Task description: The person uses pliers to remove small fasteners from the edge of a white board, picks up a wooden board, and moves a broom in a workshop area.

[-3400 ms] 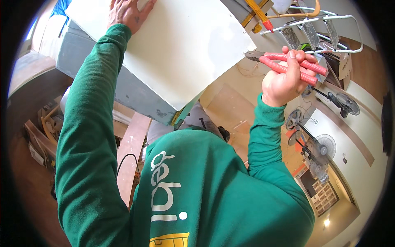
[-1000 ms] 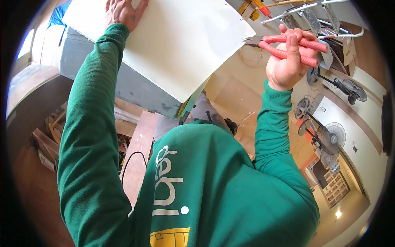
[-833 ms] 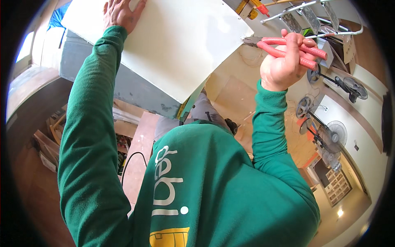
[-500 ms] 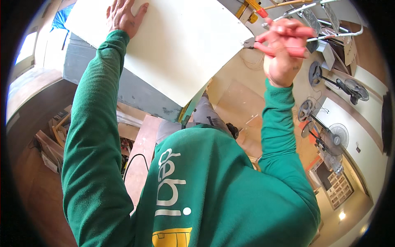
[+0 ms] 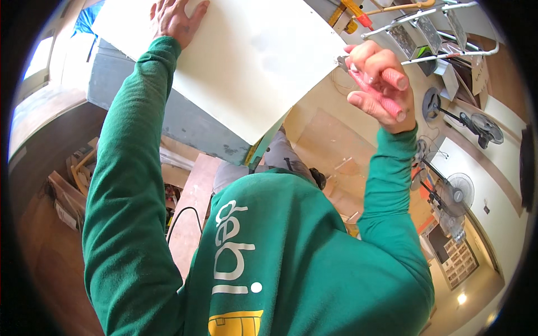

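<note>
A large white panel (image 5: 252, 67) lies on top of a grey box-like body (image 5: 207, 126). My left hand (image 5: 176, 21) rests flat on the panel's far left part, fingers apart, holding nothing. At the panel's right edge my right hand (image 5: 384, 84) grips pliers (image 5: 374, 92) with pink-red handles. Their metal jaws point left and meet the panel's edge near its right corner. Part of the jaws and whatever they bite on is too small to make out.
Behind my right hand stands a white-framed stepladder (image 5: 443, 56). A yellow tool with a red tip (image 5: 358, 14) lies beyond the panel's right corner. Several standing fans (image 5: 459, 187) are at the right. A blue cloth (image 5: 85, 23) hangs at the far left.
My right hand has turned and shifted slightly right and down with the pliers, whose handles now angle more toward me. My left hand stays on the panel.
</note>
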Tool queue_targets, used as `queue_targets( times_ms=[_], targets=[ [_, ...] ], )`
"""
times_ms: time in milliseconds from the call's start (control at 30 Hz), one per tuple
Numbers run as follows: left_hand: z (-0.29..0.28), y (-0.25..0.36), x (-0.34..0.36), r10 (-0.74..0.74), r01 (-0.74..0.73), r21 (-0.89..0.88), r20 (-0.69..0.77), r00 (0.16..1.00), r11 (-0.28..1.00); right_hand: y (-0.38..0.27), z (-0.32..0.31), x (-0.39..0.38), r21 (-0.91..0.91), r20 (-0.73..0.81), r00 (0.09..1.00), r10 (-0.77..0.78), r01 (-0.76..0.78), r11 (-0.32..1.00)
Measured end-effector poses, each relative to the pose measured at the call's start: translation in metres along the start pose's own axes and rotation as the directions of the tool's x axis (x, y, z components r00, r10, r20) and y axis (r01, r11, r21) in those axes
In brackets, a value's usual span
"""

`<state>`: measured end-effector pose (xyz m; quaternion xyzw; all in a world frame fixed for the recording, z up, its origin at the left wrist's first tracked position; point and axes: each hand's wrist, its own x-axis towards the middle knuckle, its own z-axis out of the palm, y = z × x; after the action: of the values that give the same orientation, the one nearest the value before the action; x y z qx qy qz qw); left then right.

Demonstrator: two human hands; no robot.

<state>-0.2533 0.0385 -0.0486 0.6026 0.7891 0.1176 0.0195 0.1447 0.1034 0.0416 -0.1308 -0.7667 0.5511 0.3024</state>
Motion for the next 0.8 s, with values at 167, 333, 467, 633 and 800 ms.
queue_targets(
  times_ms=[167,333,467,633,800],
  targets=[
    [0.002,-0.003,0.002,0.032,-0.032,-0.004,-0.029,0.999,0.999,-0.003,0.018,0.015,0.221,-0.599,0.790,0.130,0.008,0.975],
    [-0.002,-0.002,0.002,0.029,-0.030,-0.023,-0.015,0.999,0.999,-0.006,0.034,0.027,0.187,-0.924,0.337,0.180,-0.011,0.982],
    [0.001,-0.003,0.003,0.010,-0.010,-0.009,-0.022,1.000,1.000,-0.014,0.049,0.039,0.147,-0.963,0.220,0.154,-0.050,0.988],
    [0.001,-0.002,0.002,0.042,-0.042,-0.017,-0.040,0.998,0.999,0.003,0.025,-0.001,0.261,-0.369,0.928,0.055,0.047,0.964],
    [-0.002,-0.001,0.002,0.007,-0.007,-0.040,-0.001,1.000,0.999,-0.007,0.010,0.010,0.217,-0.436,0.891,0.123,-0.029,0.976]
  ],
)
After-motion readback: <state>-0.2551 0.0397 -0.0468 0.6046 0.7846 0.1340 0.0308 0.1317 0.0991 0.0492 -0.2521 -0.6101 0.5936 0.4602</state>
